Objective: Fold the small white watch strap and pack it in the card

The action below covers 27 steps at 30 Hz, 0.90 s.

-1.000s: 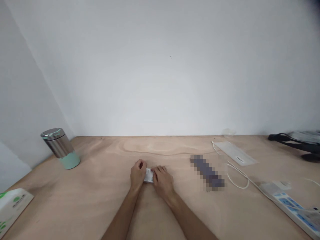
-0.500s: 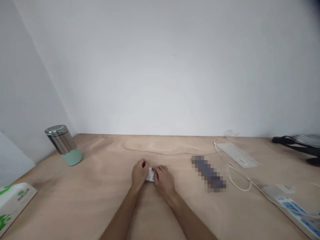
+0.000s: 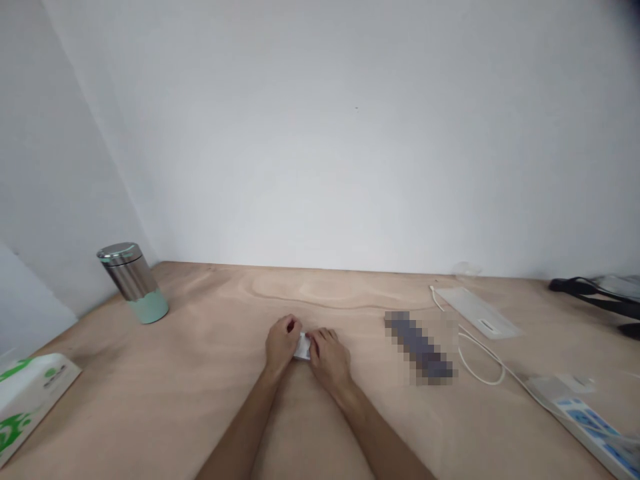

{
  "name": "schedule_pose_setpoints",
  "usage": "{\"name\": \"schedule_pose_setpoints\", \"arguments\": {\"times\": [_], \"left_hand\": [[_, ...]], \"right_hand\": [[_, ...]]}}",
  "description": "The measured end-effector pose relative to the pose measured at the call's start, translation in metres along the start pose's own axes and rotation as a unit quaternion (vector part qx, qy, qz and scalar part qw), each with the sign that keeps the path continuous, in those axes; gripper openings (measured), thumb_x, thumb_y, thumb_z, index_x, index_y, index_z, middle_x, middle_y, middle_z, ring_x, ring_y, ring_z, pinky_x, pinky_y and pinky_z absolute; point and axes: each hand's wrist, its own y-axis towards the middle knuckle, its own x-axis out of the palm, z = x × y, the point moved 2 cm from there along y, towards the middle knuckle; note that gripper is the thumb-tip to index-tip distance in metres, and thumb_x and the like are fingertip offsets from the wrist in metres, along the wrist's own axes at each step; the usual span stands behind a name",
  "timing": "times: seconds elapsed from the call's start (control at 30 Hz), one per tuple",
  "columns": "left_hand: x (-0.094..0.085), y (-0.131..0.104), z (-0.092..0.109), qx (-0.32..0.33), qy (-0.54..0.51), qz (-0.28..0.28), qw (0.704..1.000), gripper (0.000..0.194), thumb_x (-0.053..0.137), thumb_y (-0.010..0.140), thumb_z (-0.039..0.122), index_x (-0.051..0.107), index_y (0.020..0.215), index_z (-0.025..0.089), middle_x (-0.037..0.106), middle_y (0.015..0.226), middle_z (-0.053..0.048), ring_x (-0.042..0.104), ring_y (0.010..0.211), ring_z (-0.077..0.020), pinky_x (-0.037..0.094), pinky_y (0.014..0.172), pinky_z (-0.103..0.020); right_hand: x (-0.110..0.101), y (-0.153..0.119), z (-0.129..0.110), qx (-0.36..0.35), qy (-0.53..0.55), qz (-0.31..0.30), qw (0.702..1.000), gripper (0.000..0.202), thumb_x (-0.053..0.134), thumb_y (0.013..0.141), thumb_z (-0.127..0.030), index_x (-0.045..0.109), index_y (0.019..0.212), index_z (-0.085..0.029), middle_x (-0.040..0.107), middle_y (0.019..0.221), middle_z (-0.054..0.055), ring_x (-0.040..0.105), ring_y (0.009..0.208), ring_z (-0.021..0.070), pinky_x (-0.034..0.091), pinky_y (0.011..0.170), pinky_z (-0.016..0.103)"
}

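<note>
A small white object (image 3: 303, 347) lies on the wooden table between my two hands, partly covered by them. My left hand (image 3: 283, 343) is curled at its left side, thumb and forefinger closed on its edge. At the right side of the object, my right hand (image 3: 329, 353) rests with bent fingers, its thumb and fingertips pressed on the white object. Both wrists lie low over the table (image 3: 300, 427).
A steel and mint-green cup (image 3: 134, 283) stands at the left, with a green-white tissue pack (image 3: 35, 400) nearer. To the right are a pixelated dark object (image 3: 420, 348), a white cable (image 3: 483, 343), a clear plastic sleeve (image 3: 477, 312), a power strip (image 3: 595, 427) and black straps (image 3: 595, 293).
The view has turned slightly, shifting the cup and tissue pack a little up and right in the picture. Both hands keep nearly the same pose around the white object.
</note>
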Motion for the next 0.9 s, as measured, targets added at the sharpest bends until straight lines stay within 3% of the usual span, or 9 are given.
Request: {"name": "schedule_pose_setpoints", "arguments": {"times": [0.9], "left_hand": [[0.0010, 0.0012, -0.0016, -0.020, 0.026, -0.005, 0.999, 0.019, 0.046, 0.085, 0.024, 0.061, 0.077, 0.017, 0.063, 0.078, 0.000, 0.054, 0.075, -0.0123, 0.034, 0.070, -0.022]], "right_hand": [[0.0022, 0.0005, 0.0019, -0.003, -0.008, 0.000, 1.000, 0.034, 0.038, 0.092, -0.020, 0.066, 0.112, -0.021, 0.065, 0.112, 0.004, 0.053, 0.111, 0.0207, 0.043, 0.090, 0.031]]}}
